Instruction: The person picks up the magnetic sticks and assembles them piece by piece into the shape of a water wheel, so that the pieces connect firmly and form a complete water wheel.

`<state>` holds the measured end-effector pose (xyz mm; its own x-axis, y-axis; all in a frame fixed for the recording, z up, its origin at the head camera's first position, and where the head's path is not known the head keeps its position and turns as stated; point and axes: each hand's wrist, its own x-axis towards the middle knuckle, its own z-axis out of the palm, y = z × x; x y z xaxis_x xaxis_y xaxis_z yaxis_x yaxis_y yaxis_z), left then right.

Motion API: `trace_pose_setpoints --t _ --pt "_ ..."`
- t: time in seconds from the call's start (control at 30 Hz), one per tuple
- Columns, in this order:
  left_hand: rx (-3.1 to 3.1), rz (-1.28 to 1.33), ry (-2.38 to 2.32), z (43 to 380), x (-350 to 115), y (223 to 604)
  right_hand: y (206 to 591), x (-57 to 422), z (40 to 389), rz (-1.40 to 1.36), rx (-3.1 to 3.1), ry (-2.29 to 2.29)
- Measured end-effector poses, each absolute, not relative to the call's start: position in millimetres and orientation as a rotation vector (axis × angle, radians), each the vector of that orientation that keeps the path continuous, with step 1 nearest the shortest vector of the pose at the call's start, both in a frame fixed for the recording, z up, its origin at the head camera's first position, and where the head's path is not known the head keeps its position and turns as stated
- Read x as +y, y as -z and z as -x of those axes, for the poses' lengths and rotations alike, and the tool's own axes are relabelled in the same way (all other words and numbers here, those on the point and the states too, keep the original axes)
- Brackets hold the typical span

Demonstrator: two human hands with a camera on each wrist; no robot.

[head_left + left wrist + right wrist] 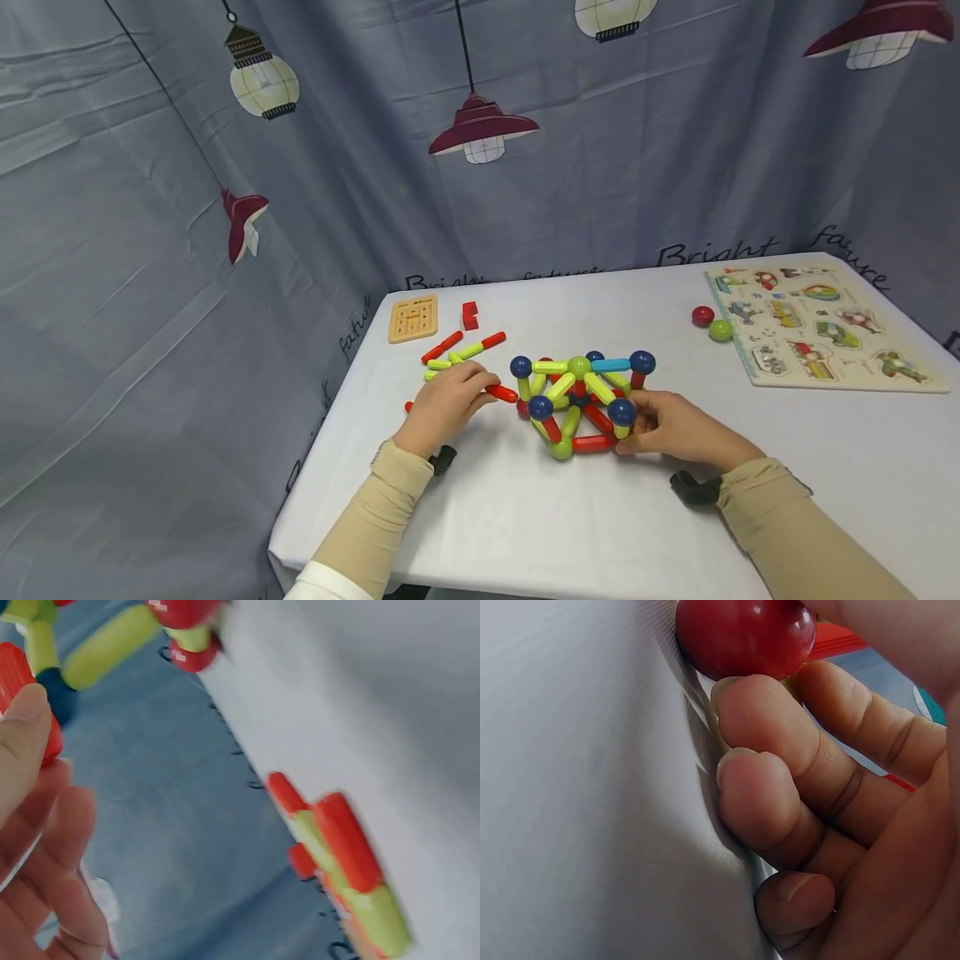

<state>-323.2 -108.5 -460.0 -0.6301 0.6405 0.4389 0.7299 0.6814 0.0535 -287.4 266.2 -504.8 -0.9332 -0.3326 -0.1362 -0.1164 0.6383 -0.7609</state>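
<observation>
On the white table stands a frame of balls and rods, with a green ball [579, 367] at its upper middle and dark blue balls [622, 412] at its upper corners. Between thumb and fingers, my left hand [448, 404] pinches a red rod [501, 393] just left of the frame. The same red rod [52, 739] shows close to a dark blue ball in the left wrist view. My right hand [678, 429] grips the frame's lower right corner. There, thumb and fingers hold a red ball [746, 634] low over the tabletop.
Loose red and yellow-green rods [442, 347] lie behind my left hand. Farther back are a small wooden number board [394, 332] and a red notched piece [469, 315]. A red ball [702, 317] and a green ball [721, 331] sit beside a picture puzzle board [862, 379] at right.
</observation>
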Motion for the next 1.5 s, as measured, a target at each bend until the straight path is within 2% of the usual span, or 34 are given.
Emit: trace_pose_setpoints --t 0.17,0.5,0.97,1.07,1.3,1.5 --pt "-2.365 1.187 0.231 321 -95 452 507 265 287 0.375 2.582 1.198" --pt "-2.218 1.238 0.132 321 -83 461 509 261 285 0.404 2.552 1.213" --pt "-2.288 1.155 0.311 324 -72 468 512 259 287 0.367 2.566 1.193" --pt "-2.408 1.037 0.384 325 -84 468 512 259 287 0.367 2.571 1.195" --pt "-2.961 0.429 0.221 320 -161 473 508 261 289 0.411 2.578 1.186" --pt "-3.144 0.471 0.216 320 -184 484 506 267 288 0.411 2.588 1.183"
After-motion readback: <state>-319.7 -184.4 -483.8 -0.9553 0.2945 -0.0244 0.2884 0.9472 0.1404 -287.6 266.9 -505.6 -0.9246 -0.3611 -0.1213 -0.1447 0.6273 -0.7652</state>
